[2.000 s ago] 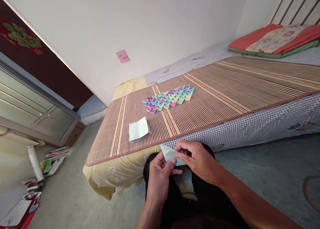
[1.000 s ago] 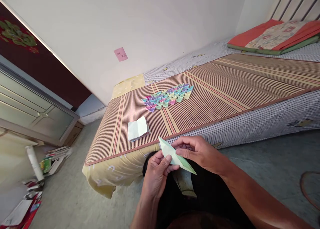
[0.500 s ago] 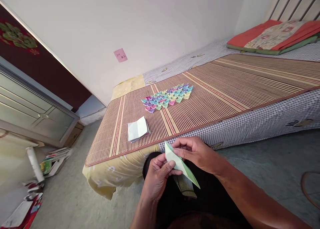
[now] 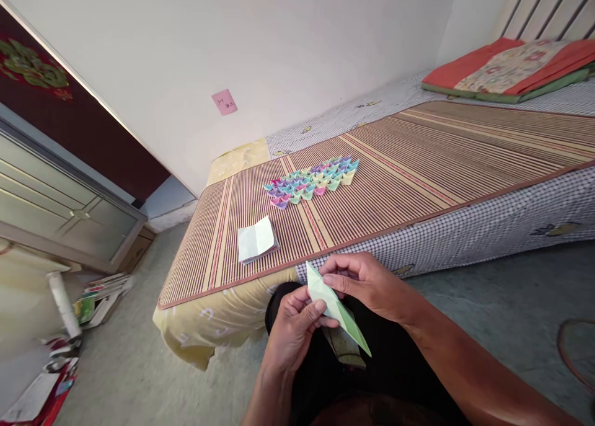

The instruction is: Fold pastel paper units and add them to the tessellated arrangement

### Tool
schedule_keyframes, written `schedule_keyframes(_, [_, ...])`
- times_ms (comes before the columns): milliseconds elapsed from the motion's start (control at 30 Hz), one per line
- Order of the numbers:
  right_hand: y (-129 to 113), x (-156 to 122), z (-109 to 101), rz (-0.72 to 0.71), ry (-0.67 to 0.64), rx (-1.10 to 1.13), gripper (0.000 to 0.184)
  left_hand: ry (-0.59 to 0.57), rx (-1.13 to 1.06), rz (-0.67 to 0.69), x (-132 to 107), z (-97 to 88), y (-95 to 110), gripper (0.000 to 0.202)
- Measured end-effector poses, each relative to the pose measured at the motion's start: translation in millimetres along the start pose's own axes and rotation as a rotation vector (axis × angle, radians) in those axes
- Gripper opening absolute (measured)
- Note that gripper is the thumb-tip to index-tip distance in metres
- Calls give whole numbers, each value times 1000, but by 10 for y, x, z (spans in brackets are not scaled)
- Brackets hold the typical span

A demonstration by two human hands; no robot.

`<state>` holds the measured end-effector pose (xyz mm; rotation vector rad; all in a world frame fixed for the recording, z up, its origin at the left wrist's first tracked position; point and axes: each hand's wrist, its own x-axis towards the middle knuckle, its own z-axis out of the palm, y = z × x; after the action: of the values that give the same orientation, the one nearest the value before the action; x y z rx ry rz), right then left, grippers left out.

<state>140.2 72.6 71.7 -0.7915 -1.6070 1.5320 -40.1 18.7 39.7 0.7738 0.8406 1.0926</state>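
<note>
Both my hands hold a light green folded paper (image 4: 338,309), long and pointed, just in front of the bed's edge above my lap. My left hand (image 4: 294,328) pinches its near side with thumb and fingers closed. My right hand (image 4: 367,284) grips its upper part from the right, fingers curled. On the striped bamboo mat (image 4: 418,172) lie a stack of white paper squares (image 4: 256,240) and, further back, rows of several small pastel folded paper pieces (image 4: 312,182).
The bed has a checked sheet (image 4: 488,227) and a folded red and green blanket (image 4: 506,66) at the far right. A pink note (image 4: 224,102) sticks to the wall. A cabinet (image 4: 60,196) and scattered papers (image 4: 97,292) are on the left floor.
The folded green paper was opened out from a compact shape into a long pointed one, then turned so its tip points down to the right. Both hands stayed on it.
</note>
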Motion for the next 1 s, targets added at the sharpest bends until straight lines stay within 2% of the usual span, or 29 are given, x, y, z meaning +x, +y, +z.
schedule_keyframes(333, [2,-6,12,16,-13,43,22,-23,14,10,0,-7,7,26])
schedule_keyframes(567, [-47,-32,-6,0,0,-121,10,44,160,71,29,-42,-9,24])
schedule_keyframes(700, [-23,-28,33,-45,-41,-218,7,117,131,123,58,-51,-10,24])
schedule_keyframes(767, [20,-16,73,-79,8,-284,10,181,78,168,69,-31,-13,27])
schedule_keyframes(867, [115,5,141,-215,216,-434,14,257,3,229,62,40,-25,34])
schedule_keyframes(933, [186,15,184,-352,341,-549,15,270,-13,238,39,105,-41,42])
schedule_keyframes(1000, [250,17,224,-459,386,-650,19,257,11,222,12,163,-63,51])
